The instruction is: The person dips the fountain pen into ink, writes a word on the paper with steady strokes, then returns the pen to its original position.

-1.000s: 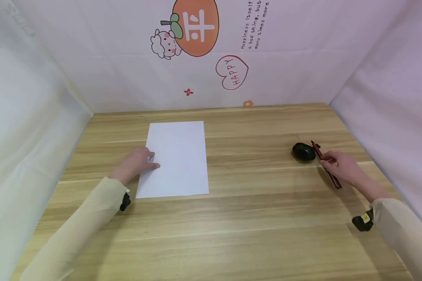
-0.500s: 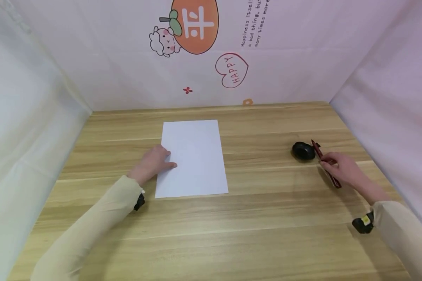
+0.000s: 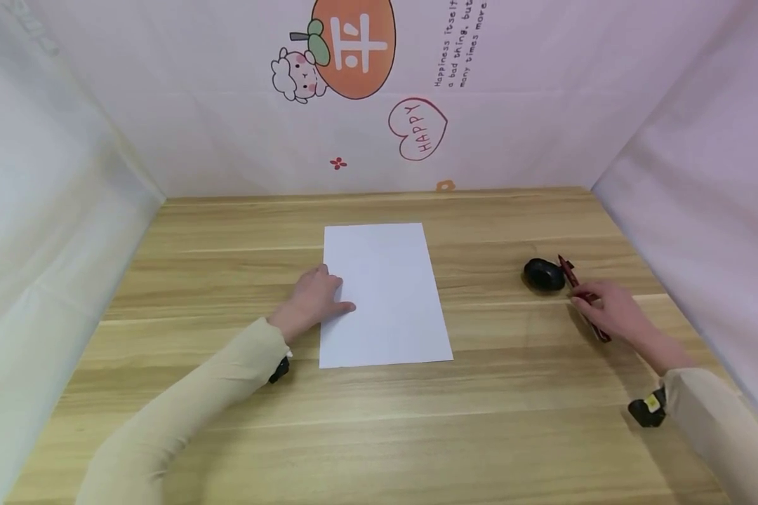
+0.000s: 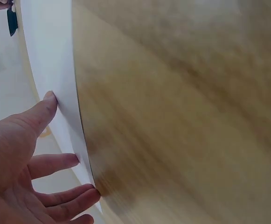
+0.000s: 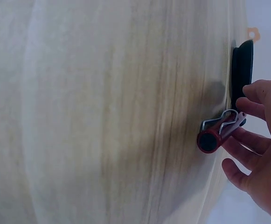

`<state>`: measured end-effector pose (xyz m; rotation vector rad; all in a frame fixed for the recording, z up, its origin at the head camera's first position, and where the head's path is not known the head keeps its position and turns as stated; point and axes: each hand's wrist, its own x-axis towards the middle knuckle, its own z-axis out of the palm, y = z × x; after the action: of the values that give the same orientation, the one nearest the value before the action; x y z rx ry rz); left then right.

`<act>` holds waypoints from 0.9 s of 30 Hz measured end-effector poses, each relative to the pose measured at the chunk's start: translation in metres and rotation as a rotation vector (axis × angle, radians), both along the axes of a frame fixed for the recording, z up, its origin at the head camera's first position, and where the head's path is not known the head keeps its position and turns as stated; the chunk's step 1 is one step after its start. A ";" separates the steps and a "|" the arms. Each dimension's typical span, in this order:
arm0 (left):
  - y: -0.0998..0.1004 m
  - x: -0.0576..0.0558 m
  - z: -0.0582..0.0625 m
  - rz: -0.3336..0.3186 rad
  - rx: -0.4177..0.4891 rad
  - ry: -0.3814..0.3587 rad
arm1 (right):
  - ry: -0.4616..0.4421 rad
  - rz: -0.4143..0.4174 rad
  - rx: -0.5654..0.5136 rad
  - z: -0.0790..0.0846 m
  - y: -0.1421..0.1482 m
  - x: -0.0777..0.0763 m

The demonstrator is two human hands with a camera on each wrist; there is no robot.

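A blank white sheet of paper (image 3: 388, 294) lies flat on the wooden table. My left hand (image 3: 312, 298) rests on its left edge, thumb on top of the sheet. In the left wrist view, the extended fingers (image 4: 56, 165) touch along the paper's edge. On the right, my right hand (image 3: 609, 312) pinches a slim dark red pen-shaped tool (image 5: 226, 130) near its middle, between thumb and forefinger. A bent metal wire sits on the tool's near end, and its pointed tip faces away from me. Beside that tip lies a glossy black, mouse-shaped object (image 3: 544, 274).
The wood-grain table (image 3: 379, 435) ends at a white back curtain (image 3: 227, 140) printed with cartoon figures and lettering. White cloth also hangs at the left and right sides. Both wrists wear small black cameras.
My left hand has slid the paper to the right, toward the middle of the table. The right hand, the red tool and the black object have stayed about where they were.
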<state>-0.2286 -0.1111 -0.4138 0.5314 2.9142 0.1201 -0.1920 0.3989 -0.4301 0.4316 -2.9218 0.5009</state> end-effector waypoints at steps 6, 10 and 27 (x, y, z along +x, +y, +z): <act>-0.003 -0.002 -0.007 0.032 0.072 -0.027 | -0.049 -0.032 0.015 0.001 -0.005 0.002; -0.012 -0.006 -0.009 0.026 0.116 -0.053 | -0.058 -0.042 0.016 0.001 -0.005 0.001; -0.024 -0.014 -0.009 -0.025 0.119 -0.143 | -0.161 -0.192 -0.275 0.009 0.002 -0.003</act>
<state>-0.2423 -0.1346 -0.4232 0.5539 2.7727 0.3165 -0.1954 0.4012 -0.4209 0.0775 -2.9383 0.9291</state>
